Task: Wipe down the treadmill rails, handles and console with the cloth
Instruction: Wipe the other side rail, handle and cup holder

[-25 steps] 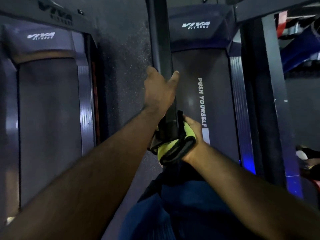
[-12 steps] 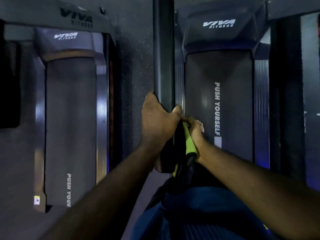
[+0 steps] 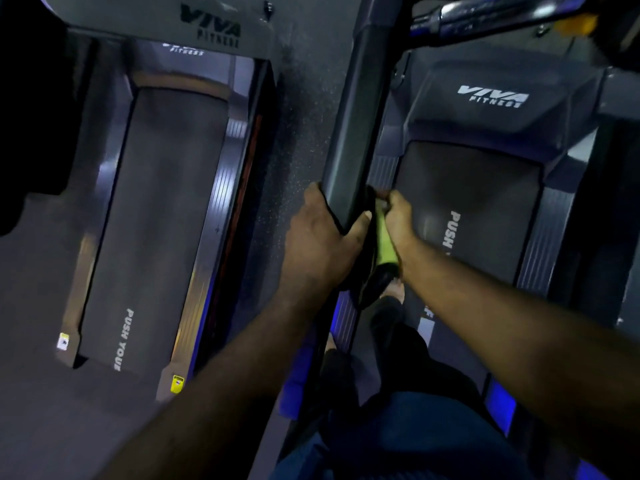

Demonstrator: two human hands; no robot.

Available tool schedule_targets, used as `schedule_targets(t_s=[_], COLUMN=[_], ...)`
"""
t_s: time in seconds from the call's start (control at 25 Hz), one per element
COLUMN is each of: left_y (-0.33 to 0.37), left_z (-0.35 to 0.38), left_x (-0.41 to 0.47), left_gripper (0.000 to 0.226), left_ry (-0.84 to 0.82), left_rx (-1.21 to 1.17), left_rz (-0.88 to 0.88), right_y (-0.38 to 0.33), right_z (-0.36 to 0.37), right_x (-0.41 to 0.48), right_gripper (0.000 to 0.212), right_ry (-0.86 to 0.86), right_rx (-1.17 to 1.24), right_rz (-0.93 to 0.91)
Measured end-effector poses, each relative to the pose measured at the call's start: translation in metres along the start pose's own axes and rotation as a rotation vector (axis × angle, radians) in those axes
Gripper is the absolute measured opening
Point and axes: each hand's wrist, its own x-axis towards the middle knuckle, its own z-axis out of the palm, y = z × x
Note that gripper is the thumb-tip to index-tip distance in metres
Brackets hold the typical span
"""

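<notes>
Our worry was the cloth (image 3: pixel 384 244). Bunched into a narrow roll on the right side of the rail (image 3: pixel 356 133), it seemed to touch only that one face, so the rail's front and left faces could well be missed. The patch of rail under our left hand (image 3: pixel 322 244) might also go unwiped unless that hand shifted. The cloth's dark end hung loose beside the rail and, we judged, could slip free on a hard stroke.

Our left hand was clamped round the rail, with fingers hooked over its left edge, thumb across its front and forearm trailing down-left from it. Our right hand (image 3: pixel 398 220) was curled tight on the yellow-green cloth just right of the rail, pressing it against that side, with the forearm trailing down-right.
</notes>
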Motion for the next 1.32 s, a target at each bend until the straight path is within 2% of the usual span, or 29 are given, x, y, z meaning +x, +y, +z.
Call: schedule_targets(t_s=[0.16, 0.2, 0.28, 0.36, 0.44, 0.56, 0.64, 0.76, 0.88, 0.96, 1.08, 1.2, 1.32], left_y=[-0.008, -0.007, -0.004, -0.005, -0.004, -0.005, -0.005, -0.005, -0.006, -0.008, -0.013, -0.024, -0.034], left_z=[0.001, 0.001, 0.001, -0.001, -0.003, 0.0, -0.001, -0.001, -0.002, 0.0, 0.002, -0.001, 0.0], left_x=[0.001, 0.002, 0.002, 0.0, 0.0, 0.0, 0.001, 0.001, 0.002, 0.002, 0.005, 0.014, 0.024], left_gripper=[0.07, 0.071, 0.073, 0.074, 0.076, 0.076, 0.074, 0.071, 0.073, 0.076, 0.081, 0.1, 0.11], left_ry=[0.011, 0.009, 0.008, 0.003, -0.01, -0.005, -0.002, -0.024, -0.023, -0.022, -0.042, -0.141, -0.243], left_rx=[0.051, 0.047, 0.026, -0.007, -0.03, -0.029, -0.024, -0.044, -0.046, -0.034, -0.045, -0.171, -0.33], left_rz=[-0.007, -0.009, -0.008, -0.012, -0.021, -0.004, 0.003, -0.005, 0.007, 0.016, 0.003, -0.046, -0.068], right_y=[-0.095, -0.094, -0.069, -0.053, -0.077, -0.114, -0.094, -0.052, -0.075, -0.102, -0.072, -0.036, -0.069], right_z=[0.064, 0.061, 0.035, 0.016, 0.032, 0.079, 0.067, 0.024, 0.046, 0.076, 0.053, 0.022, 0.031], right_x=[0.059, 0.051, 0.024, 0.005, 0.013, 0.062, 0.056, 0.017, 0.026, 0.038, 0.018, -0.033, -0.034], right_gripper=[0.045, 0.045, 0.042, 0.033, 0.031, 0.041, 0.043, 0.032, 0.024, 0.029, 0.053, 0.062, 0.073], right_ry=[-0.039, -0.083, -0.174, -0.228, -0.198, -0.167, -0.175, -0.27, -0.281, -0.276, -0.193, -0.239, -0.299], right_rx=[-0.061, -0.094, 0.046, 0.121, 0.074, 0.082, 0.001, -0.013, 0.013, 0.077, -0.114, -0.369, -0.826], right_rz=[-0.128, -0.15, -0.001, 0.043, -0.047, -0.079, -0.05, 0.093, 0.012, -0.024, -0.156, -0.567, -0.988])
